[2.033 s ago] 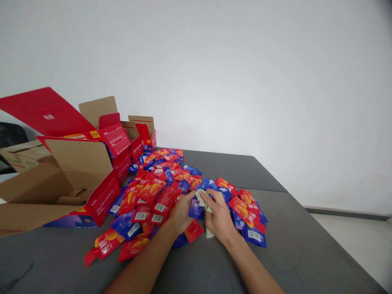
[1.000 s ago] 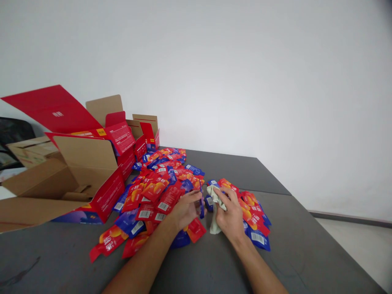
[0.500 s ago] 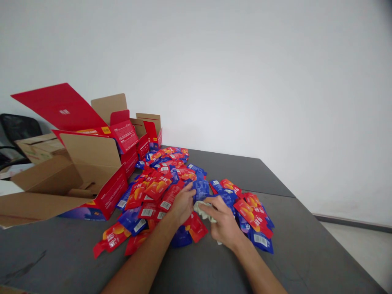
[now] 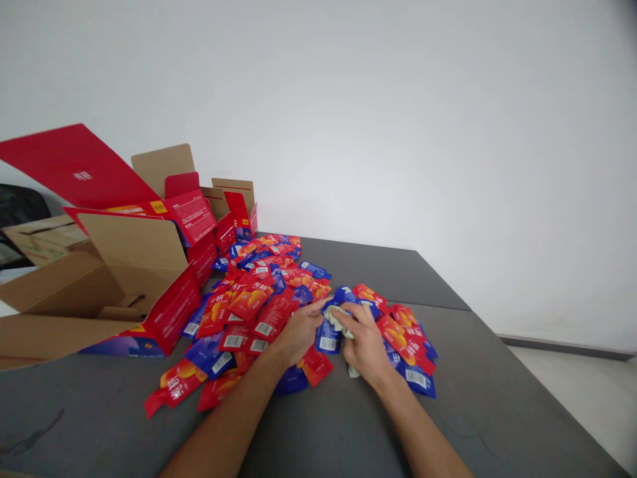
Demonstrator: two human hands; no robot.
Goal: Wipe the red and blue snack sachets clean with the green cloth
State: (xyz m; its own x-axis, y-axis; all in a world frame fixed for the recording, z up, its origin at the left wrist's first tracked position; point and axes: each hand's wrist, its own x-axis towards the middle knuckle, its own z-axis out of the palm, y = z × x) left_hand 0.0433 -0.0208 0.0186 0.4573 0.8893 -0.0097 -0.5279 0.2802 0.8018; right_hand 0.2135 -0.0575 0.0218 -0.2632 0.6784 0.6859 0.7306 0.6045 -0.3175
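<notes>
My left hand (image 4: 302, 330) grips a blue pouch (image 4: 329, 337) by its upper end, with the barcode label low on the side facing me. A crumpled pale cloth (image 4: 340, 320) is bunched in my right hand (image 4: 365, 342), which presses it against the top of that pouch; a corner of the cloth hangs below the palm. Left of my hands lies a large heap of red and blue pouches (image 4: 252, 297), partly covered by my left forearm. A smaller pile of pouches (image 4: 409, 340) lies just right of my right hand.
Along the left stand open red cartons; the nearest carton (image 4: 174, 315) has its brown flaps spread wide. More open cartons (image 4: 243, 212) stand behind it. The dark grey table (image 4: 497, 398) runs back to a white wall (image 4: 398, 119). A black chair (image 4: 22, 206) shows at far left.
The blue pouch has turned, so its barcode end now points down toward me. My right hand has brought the cloth up onto the pouch's top. The view has shifted slightly.
</notes>
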